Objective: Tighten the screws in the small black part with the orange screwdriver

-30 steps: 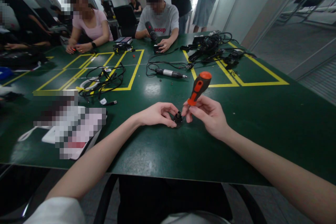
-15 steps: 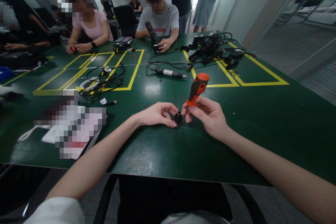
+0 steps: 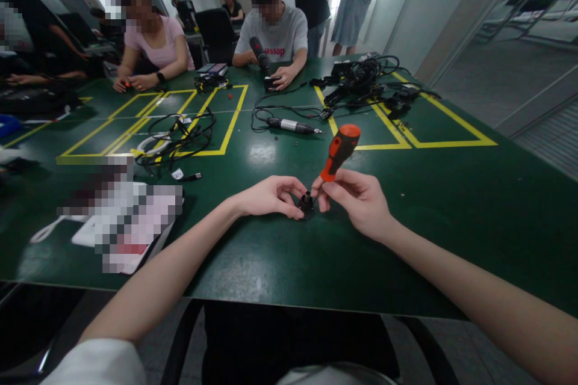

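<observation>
Between the thumb and fingers of my left hand [image 3: 276, 197] is a small round black part [image 3: 306, 204] with a short upright stub, resting on the green table [image 3: 253, 252]. My right hand [image 3: 361, 200] is closed round the lower end of a screwdriver [image 3: 341, 152] with an orange and black handle. The handle leans up and to the right. Its shaft points down towards the black part, mostly hidden by my fingers, so I cannot tell whether the tip touches it.
Ahead lies a silver and black pen-shaped electric tool [image 3: 293, 126] with a cord. Tangled black cables [image 3: 361, 81] lie back right, more cables [image 3: 180, 135] at left. Blurred flat objects [image 3: 139, 228] sit near my left forearm. A person [image 3: 273, 30] works across the table, another [image 3: 153, 48] beside them.
The screwdriver handle has turned slightly about its own axis in my right hand. My left hand and the black part have stayed in place.
</observation>
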The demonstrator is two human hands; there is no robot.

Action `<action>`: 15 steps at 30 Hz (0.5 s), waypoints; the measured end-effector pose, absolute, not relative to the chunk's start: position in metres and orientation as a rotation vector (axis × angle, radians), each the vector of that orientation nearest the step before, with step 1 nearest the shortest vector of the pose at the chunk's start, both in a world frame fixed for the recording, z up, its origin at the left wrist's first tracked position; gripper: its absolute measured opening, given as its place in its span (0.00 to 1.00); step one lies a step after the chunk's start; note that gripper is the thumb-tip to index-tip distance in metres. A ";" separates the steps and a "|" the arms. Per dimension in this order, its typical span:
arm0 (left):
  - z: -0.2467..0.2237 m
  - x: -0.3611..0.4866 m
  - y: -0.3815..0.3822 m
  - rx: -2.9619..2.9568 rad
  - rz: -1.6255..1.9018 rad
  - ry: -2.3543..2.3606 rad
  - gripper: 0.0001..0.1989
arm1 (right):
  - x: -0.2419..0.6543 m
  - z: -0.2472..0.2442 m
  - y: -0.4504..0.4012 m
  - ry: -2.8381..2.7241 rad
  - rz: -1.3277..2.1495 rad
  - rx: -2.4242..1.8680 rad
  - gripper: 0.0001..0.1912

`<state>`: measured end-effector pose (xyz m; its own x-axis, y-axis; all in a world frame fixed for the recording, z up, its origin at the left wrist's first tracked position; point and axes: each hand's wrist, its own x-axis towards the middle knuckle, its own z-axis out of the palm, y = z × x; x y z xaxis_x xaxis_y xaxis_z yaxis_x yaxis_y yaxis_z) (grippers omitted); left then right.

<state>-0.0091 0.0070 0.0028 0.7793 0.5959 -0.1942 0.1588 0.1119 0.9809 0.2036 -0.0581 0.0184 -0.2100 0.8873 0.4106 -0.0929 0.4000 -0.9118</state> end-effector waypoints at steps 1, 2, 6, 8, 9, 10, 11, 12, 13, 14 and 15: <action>0.003 -0.009 0.007 1.448 0.356 0.652 0.22 | 0.203 0.018 -0.058 -1.502 1.074 -0.735 0.18; 0.002 -0.009 0.007 1.448 0.353 0.651 0.22 | 0.203 0.017 -0.058 -1.494 1.077 -0.726 0.18; 0.003 -0.009 0.007 1.455 0.338 0.650 0.22 | 0.203 0.015 -0.058 -1.466 1.072 -0.723 0.19; 0.003 -0.009 0.007 1.457 0.336 0.655 0.22 | 0.202 0.015 -0.057 -1.474 1.062 -0.754 0.19; 0.003 -0.009 0.007 1.459 0.335 0.659 0.23 | 0.202 0.016 -0.057 -1.480 1.053 -0.767 0.19; 0.003 -0.009 0.007 1.462 0.335 0.663 0.23 | 0.202 0.016 -0.057 -1.483 1.042 -0.774 0.19; 0.003 -0.009 0.007 1.462 0.336 0.665 0.23 | 0.202 0.017 -0.057 -1.486 1.032 -0.775 0.19; 0.002 -0.009 0.007 1.461 0.339 0.667 0.24 | 0.203 0.017 -0.057 -1.489 1.027 -0.772 0.19; 0.002 -0.009 0.007 1.458 0.344 0.667 0.24 | 0.203 0.017 -0.057 -1.494 1.027 -0.768 0.19; 0.002 -0.009 0.007 1.452 0.349 0.666 0.24 | 0.203 0.017 -0.057 -1.500 1.032 -0.764 0.20; 0.002 -0.009 0.007 1.448 0.353 0.665 0.24 | 0.203 0.017 -0.057 -1.506 1.039 -0.760 0.20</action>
